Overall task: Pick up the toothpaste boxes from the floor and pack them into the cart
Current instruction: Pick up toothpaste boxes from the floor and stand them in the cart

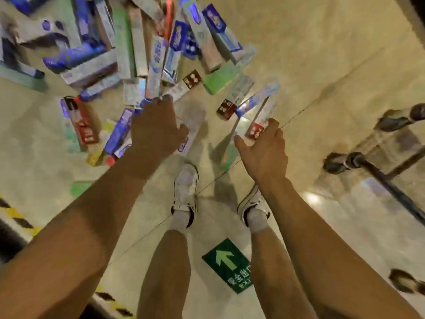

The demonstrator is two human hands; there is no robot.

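Several toothpaste boxes (138, 49) lie in a loose heap on the floor ahead of me, mostly blue, white, green and red. My left hand (156, 127) reaches down over the near edge of the heap with its thumb spread. Its fingertips touch box ends, and a white box (193, 130) lies just right of the thumb. My right hand (264, 153) curls around the red end of a pale box (256, 131), fingers on its right side and thumb by its left. The cart (368, 162) shows only as dark metal bars at the right edge.
My two feet in white shoes (185, 192) stand on the glossy beige floor just behind the boxes. A green arrow sticker (227, 263) lies on the floor near my right leg. Yellow and black hazard tape (18, 217) runs along the lower left.
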